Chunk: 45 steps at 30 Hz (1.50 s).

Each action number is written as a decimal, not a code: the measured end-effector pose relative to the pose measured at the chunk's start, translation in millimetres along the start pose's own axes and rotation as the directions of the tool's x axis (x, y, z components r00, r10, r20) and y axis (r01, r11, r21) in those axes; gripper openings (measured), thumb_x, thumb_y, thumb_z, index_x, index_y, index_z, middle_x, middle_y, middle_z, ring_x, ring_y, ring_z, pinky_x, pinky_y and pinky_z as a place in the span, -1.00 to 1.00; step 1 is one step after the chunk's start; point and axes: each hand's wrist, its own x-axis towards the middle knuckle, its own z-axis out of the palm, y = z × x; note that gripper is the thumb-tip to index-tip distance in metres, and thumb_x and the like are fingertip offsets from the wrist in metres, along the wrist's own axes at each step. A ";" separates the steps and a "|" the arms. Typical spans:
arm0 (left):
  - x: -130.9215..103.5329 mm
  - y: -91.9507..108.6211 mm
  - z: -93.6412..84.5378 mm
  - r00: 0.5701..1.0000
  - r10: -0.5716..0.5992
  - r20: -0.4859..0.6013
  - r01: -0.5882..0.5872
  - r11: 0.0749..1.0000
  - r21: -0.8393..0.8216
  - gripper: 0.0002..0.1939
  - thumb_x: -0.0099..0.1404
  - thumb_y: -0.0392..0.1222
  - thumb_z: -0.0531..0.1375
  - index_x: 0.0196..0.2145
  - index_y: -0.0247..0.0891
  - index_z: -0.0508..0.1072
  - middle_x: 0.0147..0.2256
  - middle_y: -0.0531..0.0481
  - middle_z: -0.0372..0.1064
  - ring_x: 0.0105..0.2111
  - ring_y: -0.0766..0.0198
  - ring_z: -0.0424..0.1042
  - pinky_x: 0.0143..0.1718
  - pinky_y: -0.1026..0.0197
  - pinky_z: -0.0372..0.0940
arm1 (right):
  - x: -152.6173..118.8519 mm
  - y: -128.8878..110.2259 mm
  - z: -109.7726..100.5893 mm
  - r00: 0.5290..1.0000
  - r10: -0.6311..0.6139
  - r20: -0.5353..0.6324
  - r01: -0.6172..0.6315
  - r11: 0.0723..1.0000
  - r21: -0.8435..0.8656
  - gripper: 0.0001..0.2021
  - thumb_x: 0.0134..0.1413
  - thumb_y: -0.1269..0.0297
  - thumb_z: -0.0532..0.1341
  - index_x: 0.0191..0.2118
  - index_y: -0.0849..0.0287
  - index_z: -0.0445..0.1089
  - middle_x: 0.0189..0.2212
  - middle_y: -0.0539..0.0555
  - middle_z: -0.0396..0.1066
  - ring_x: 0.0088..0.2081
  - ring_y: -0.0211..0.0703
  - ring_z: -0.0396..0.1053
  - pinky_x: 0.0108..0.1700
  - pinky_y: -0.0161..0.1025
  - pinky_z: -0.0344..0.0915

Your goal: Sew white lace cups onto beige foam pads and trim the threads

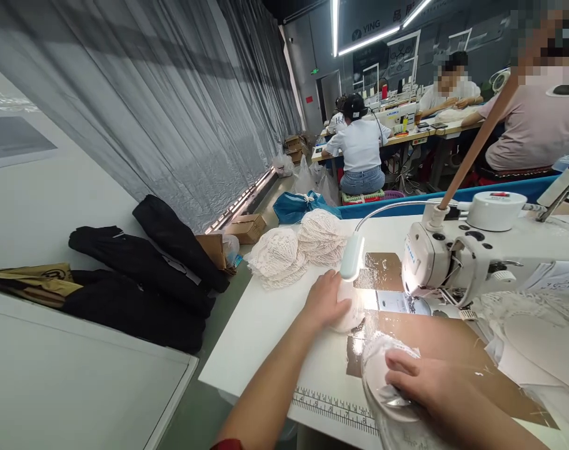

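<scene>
On the left of the sewing machine bed, my left hand point(326, 301) is closed on the edge of a whitish fabric cup piece point(350, 315), which lies flat on the table under the lamp. My right hand point(418, 375) curls over pale lace-edged cup pads point(376, 365) at the table's front edge, thumb and forefinger slightly apart. A small shiny metal blade-like tool point(396, 397) sticks out from under it; its rest is hidden. The needle area of the white sewing machine point(420, 269) is lit, right of my left hand.
Stacks of lace cups point(277, 253) stand at the table's back left. A small lamp point(352, 256) hangs over the bed. White fabric pieces point(533, 337) lie at the right. A printed ruler point(336, 409) runs along the front edge. Black garments point(144, 287) lie left; people sit behind.
</scene>
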 end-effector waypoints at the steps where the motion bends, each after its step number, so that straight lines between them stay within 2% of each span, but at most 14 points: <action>1: 5.2 -6.2 3.5 0.999 -0.025 0.024 0.025 1.000 -0.009 -0.59 0.10 -0.20 0.26 -0.06 -0.30 0.44 -0.16 -0.15 0.41 -0.16 0.03 0.36 -0.13 0.12 0.23 | -1.2 -0.5 -3.2 0.998 -0.002 0.057 0.005 0.999 -0.053 -0.78 -0.12 0.53 0.10 -0.40 0.06 0.38 -0.31 0.01 0.44 -0.51 -0.24 0.34 -0.46 -0.31 0.16; 5: 7.0 -21.9 18.2 0.986 -0.039 0.164 0.057 0.992 -0.109 -0.77 0.11 -0.26 0.20 -0.24 -0.33 0.50 -0.43 0.01 0.41 -0.42 0.23 0.38 -0.37 0.27 0.23 | -16.0 10.6 -25.8 0.973 0.175 0.148 -0.164 0.983 -0.080 -0.79 -0.29 0.57 0.10 -0.51 0.09 0.26 -0.41 0.02 0.40 -0.39 -0.11 0.35 -0.39 -0.25 0.14; 10: -7.6 -16.9 21.0 0.971 0.076 0.228 -0.019 0.970 -0.244 -0.79 0.24 -0.14 0.16 -0.30 -0.33 0.50 -0.39 0.00 0.43 -0.41 0.29 0.37 -0.39 0.31 0.23 | -18.6 18.7 -44.1 0.918 0.365 0.154 -0.386 0.913 0.136 -0.79 0.19 0.28 0.03 -0.46 0.08 0.26 -0.46 0.02 0.36 -0.40 -0.08 0.32 -0.35 -0.20 0.19; 14: -15.4 -2.6 24.4 0.932 0.289 0.217 -0.254 0.951 -0.177 -0.59 0.05 -0.04 0.36 -0.14 -0.21 0.47 -0.17 -0.02 0.43 -0.16 0.15 0.37 -0.15 0.22 0.22 | 5.0 7.7 -46.4 0.895 0.439 0.075 -0.440 0.845 0.302 -0.67 0.27 -0.02 -0.01 -0.26 0.05 0.38 -0.35 0.03 0.43 -0.29 -0.04 0.37 -0.26 -0.19 0.26; 17: -17.8 5.5 32.7 0.855 0.412 0.314 -0.423 0.905 -0.037 -0.88 0.15 -0.18 0.27 -0.32 -0.19 0.48 -0.33 0.04 0.45 -0.28 0.20 0.38 -0.24 0.24 0.20 | 22.5 1.0 -45.0 0.899 0.433 0.070 -0.430 0.840 0.330 -0.60 0.27 -0.08 -0.02 -0.39 0.08 0.34 -0.44 0.01 0.39 -0.36 -0.08 0.34 -0.29 -0.20 0.25; 18: -17.7 6.6 34.4 0.852 0.411 0.325 -0.430 0.903 -0.014 -0.98 0.18 -0.23 0.22 -0.39 -0.20 0.46 -0.37 0.04 0.44 -0.33 0.22 0.37 -0.28 0.25 0.19 | 26.8 0.3 -43.2 0.904 0.420 0.082 -0.420 0.834 0.358 -0.57 0.27 -0.09 -0.03 -0.44 0.09 0.31 -0.48 0.00 0.36 -0.39 -0.10 0.32 -0.31 -0.21 0.24; 20: -16.4 6.2 34.7 0.865 0.397 0.306 -0.418 0.909 0.002 -0.89 0.24 -0.28 0.13 -0.43 -0.23 0.42 -0.39 0.00 0.42 -0.35 0.21 0.36 -0.30 0.23 0.18 | 32.3 1.5 -36.8 0.905 0.418 0.083 -0.408 0.794 0.450 -0.54 0.25 -0.14 -0.03 -0.47 0.09 0.30 -0.47 0.02 0.37 -0.38 -0.10 0.32 -0.31 -0.22 0.25; 23: -14.1 2.0 30.8 0.868 0.420 0.266 -0.435 0.900 -0.002 -0.91 0.30 -0.23 0.12 -0.30 -0.25 0.42 -0.24 -0.07 0.42 -0.21 0.16 0.35 -0.18 0.19 0.20 | 34.1 7.0 -22.2 0.852 0.518 0.070 -0.450 0.658 0.603 -0.49 0.17 -0.24 0.00 -0.34 0.12 0.40 -0.34 0.07 0.45 -0.49 -0.20 0.26 -0.42 -0.24 0.23; 26: -13.7 -0.8 32.5 0.775 0.568 0.275 -0.578 0.814 -0.053 -0.80 0.21 -0.12 0.27 -0.21 -0.19 0.43 -0.14 -0.03 0.40 -0.12 0.13 0.33 -0.06 0.17 0.17 | 31.9 12.4 -9.4 0.795 0.598 0.099 -0.474 0.511 0.717 -0.45 0.13 -0.27 0.02 -0.22 0.16 0.41 -0.30 0.08 0.43 -0.65 -0.37 0.00 -0.60 -0.27 0.01; 29: -14.1 0.2 39.2 0.705 0.645 0.295 -0.669 0.743 -0.027 -0.95 0.25 -0.21 0.22 -0.31 -0.20 0.44 -0.26 -0.02 0.40 -0.19 0.17 0.34 -0.13 0.18 0.17 | 29.8 15.3 -5.2 0.806 0.581 0.112 -0.441 0.463 0.769 -0.46 0.12 -0.26 0.06 -0.23 0.17 0.41 -0.33 0.07 0.41 -0.64 -0.40 -0.04 -0.61 -0.29 -0.08; 34: -12.5 4.4 36.4 0.807 0.531 0.260 -0.560 0.827 0.047 -0.89 0.32 -0.26 0.07 -0.38 -0.26 0.31 -0.37 -0.03 0.35 -0.33 0.22 0.30 -0.26 0.21 0.19 | 30.5 15.5 -12.2 0.832 0.542 0.117 -0.443 0.524 0.727 -0.49 0.15 -0.23 0.05 -0.26 0.15 0.45 -0.32 0.08 0.44 -0.62 -0.34 0.10 -0.60 -0.30 0.08; 38: -13.7 7.0 30.8 0.878 0.445 0.174 -0.453 0.892 0.003 -0.85 0.34 -0.23 0.03 -0.41 -0.24 0.24 -0.44 0.01 0.29 -0.43 0.26 0.24 -0.36 0.23 0.16 | 34.0 13.3 -16.3 0.901 0.428 0.073 -0.352 0.624 0.698 -0.59 0.11 -0.15 0.14 -0.24 0.11 0.46 -0.32 0.06 0.48 -0.28 -0.04 0.40 -0.24 -0.20 0.35; 42: -17.6 10.2 31.2 0.903 0.405 0.141 -0.355 0.891 -0.282 -0.94 0.30 -0.28 0.06 -0.28 -0.26 0.32 -0.34 0.01 0.35 -0.39 0.29 0.27 -0.37 0.28 0.17 | 33.7 12.4 -12.9 0.905 0.417 0.082 -0.374 0.689 0.621 -0.65 0.17 -0.07 0.14 -0.30 0.12 0.44 -0.39 0.04 0.45 -0.31 -0.04 0.37 -0.27 -0.18 0.33; 45: -19.3 12.1 33.8 0.914 0.354 0.198 -0.214 0.836 -0.506 -0.75 0.20 -0.22 0.21 -0.14 -0.24 0.36 -0.25 0.00 0.35 -0.36 0.30 0.29 -0.35 0.31 0.19 | 30.4 12.3 -9.5 0.909 0.412 0.061 -0.369 0.729 0.577 -0.61 0.23 -0.07 0.06 -0.42 0.12 0.37 -0.50 0.00 0.33 -0.42 -0.13 0.27 -0.40 -0.23 0.24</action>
